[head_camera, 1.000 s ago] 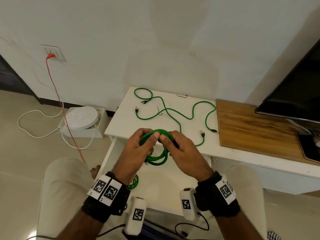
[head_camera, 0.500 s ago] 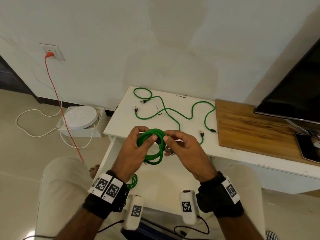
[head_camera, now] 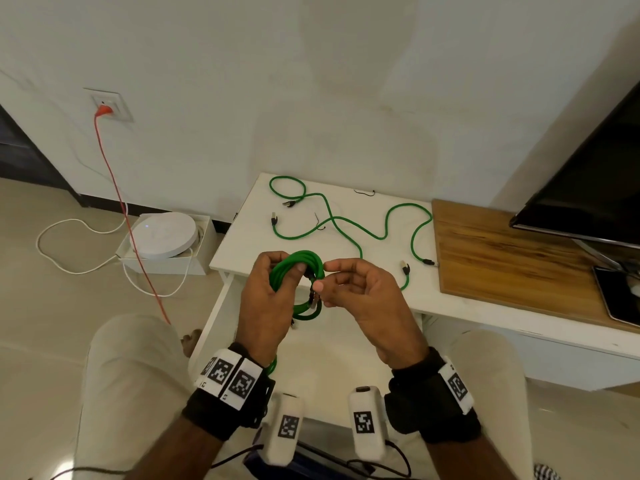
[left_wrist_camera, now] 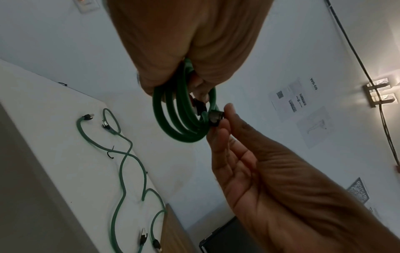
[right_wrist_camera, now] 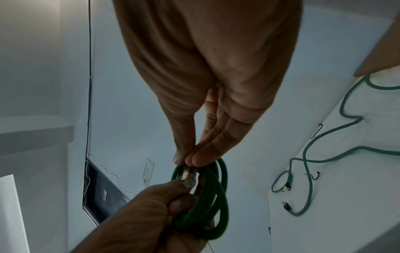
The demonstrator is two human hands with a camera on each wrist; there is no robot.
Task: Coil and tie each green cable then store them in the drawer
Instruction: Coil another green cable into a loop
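Observation:
My left hand (head_camera: 266, 299) grips a coiled green cable (head_camera: 301, 261) and holds it up over the open white drawer (head_camera: 332, 351). Thumb and forefinger of my right hand (head_camera: 360, 292) pinch the cable's black end plug (left_wrist_camera: 214, 118) at the right side of the coil; its other fingers are spread. The same plug (right_wrist_camera: 189, 177) shows in the right wrist view. Two loose green cables (head_camera: 346, 223) lie uncoiled on the white table (head_camera: 242, 244), with thin black ties (head_camera: 318, 221) among them. A bit of another green coil (head_camera: 272, 365) peeks out in the drawer beside my left wrist.
A wooden board (head_camera: 512, 258) lies on the table's right part under a dark TV (head_camera: 588, 188). On the floor to the left stands a white box with a round device (head_camera: 162, 237), crossed by an orange cord (head_camera: 117, 195). My knees flank the drawer.
The coil has tipped from lying flat between both hands to standing more upright in my left hand. My right hand left the coil's top and now pinches the end plug.

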